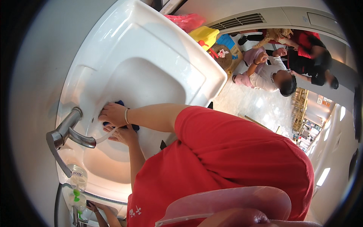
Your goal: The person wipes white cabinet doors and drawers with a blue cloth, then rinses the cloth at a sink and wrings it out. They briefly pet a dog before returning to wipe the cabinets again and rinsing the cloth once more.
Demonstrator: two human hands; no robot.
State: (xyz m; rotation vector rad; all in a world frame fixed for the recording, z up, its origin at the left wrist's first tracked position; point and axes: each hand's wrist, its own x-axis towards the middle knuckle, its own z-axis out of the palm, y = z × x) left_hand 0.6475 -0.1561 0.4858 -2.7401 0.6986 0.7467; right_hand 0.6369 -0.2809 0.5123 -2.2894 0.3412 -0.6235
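Observation:
Over the white ceramic sink [158, 37], both hands work close together on a dark blue cloth [136, 127]. My right hand [114, 115], with a pale band at its wrist, is the upper one in the picture, its fingers bent over the cloth. Just below it, my left hand [123, 136] touches the cloth, its fingers partly covered; how firmly it grips is hidden. A stream of water [106, 137] runs from the chrome faucet [82, 137] onto the hands. Much of the cloth is hidden under them.
A clear pump bottle [78, 177] with a green top stands beside the faucet, near a mirror [93, 195] at lower left. Beyond the sink's far edge are a yellow container [204, 37] and a red plastic bag [185, 21]. Several people [266, 73] are on the tiled floor at upper right.

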